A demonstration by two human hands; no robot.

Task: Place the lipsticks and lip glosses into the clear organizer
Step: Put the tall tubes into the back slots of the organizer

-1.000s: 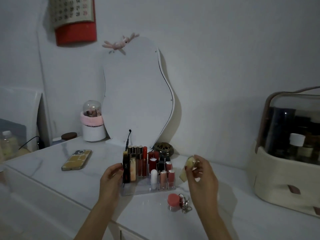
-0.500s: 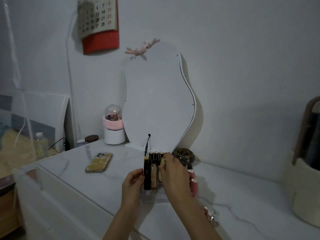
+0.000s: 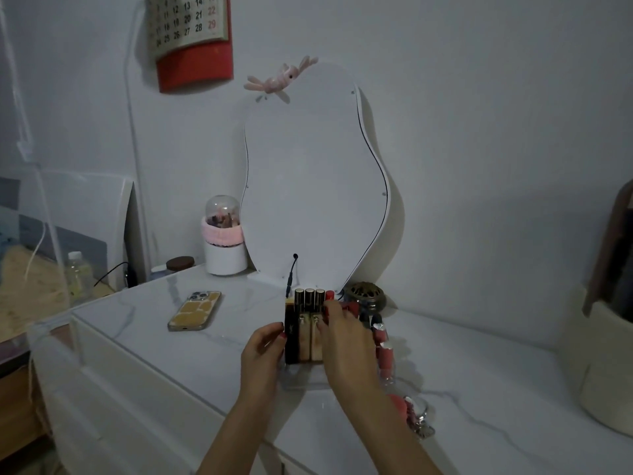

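Note:
The clear organizer (image 3: 298,378) stands on the white marble dresser top (image 3: 479,389), in front of the mirror. Upright in it are a black lipstick (image 3: 291,337), gold-capped tubes (image 3: 310,298) and pink lip glosses (image 3: 384,351) on its right side. My left hand (image 3: 262,349) grips the organizer's left side, fingertips against the black lipstick. My right hand (image 3: 346,341) reaches over the organizer's middle. Its fingers and thumb curl down among the tubes and pinch one there. The palm hides that tube and the middle rows.
A phone (image 3: 195,311) lies to the left. A wavy mirror (image 3: 315,186), a white jar with pink band (image 3: 224,250) and a brass dish (image 3: 364,296) stand behind. A small red jar (image 3: 399,404) with a keyring lies near my right wrist. A beige case (image 3: 606,365) stands far right.
My right hand carried a pale tube from the organizer's right side to over its middle. The view shifted left and closer. My left hand stayed on the organizer.

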